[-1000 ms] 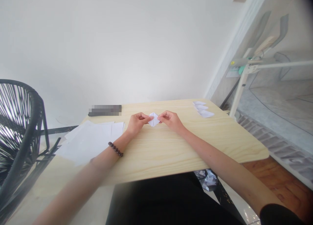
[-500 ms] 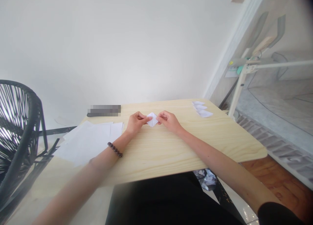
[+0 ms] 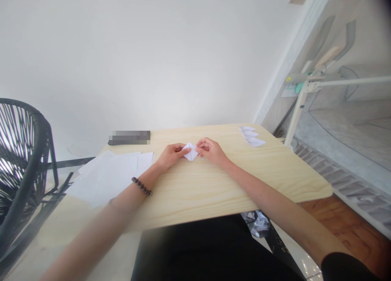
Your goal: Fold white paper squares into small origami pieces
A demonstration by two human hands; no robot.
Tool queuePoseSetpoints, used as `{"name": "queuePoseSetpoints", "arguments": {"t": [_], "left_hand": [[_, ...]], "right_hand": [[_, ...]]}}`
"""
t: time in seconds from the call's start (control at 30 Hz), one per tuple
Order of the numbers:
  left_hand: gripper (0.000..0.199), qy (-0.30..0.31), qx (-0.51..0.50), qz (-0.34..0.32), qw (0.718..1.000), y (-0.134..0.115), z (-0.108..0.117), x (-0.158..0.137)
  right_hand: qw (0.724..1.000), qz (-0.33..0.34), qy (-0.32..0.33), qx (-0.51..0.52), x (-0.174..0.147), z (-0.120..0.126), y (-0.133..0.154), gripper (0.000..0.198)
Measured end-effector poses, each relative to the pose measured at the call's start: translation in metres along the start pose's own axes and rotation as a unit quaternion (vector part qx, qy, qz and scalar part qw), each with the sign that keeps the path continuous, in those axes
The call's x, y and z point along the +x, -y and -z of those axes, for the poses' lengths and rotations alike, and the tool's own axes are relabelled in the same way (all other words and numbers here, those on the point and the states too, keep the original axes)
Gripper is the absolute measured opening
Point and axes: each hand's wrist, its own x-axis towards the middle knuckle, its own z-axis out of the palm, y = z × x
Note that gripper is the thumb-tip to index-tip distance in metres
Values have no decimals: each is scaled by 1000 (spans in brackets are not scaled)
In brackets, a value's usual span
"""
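Observation:
Between my two hands, over the middle of the wooden table [image 3: 195, 195], is a small folded white paper [image 3: 191, 152], diamond-shaped with a crease down its centre. My left hand [image 3: 171, 156], wearing a dark bead bracelet [image 3: 141, 186] at the wrist, pinches its left corner with the thumb on top. The right corner is held between the thumb and fingers of my right hand [image 3: 210, 151]. The undersides of the paper and some fingertips are hidden.
Loose white sheets [image 3: 113, 175] lie at the table's left. A blurred-out dark object [image 3: 129, 137] sits behind them. Three folded white paper pieces [image 3: 252, 136] stand in a row at the back right. A dark woven chair [image 3: 27, 163] is at left; a white metal frame [image 3: 297, 110] stands at right.
The folded paper has tilted and dropped slightly towards me. My left hand has turned a little lower, and the right fingers have shifted on the corner.

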Motion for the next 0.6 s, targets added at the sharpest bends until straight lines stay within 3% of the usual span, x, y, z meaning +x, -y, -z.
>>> {"name": "queuePoseSetpoints", "arguments": {"t": [0.3,0.6], "left_hand": [[33,-2,-3,-21,1000,4,3,2],[39,-1,-28,33,999,1,6,1]], "right_hand": [[986,16,41,-163,-2,-1,5,31],[976,45,27,-212,-3,1,7,36]]}}
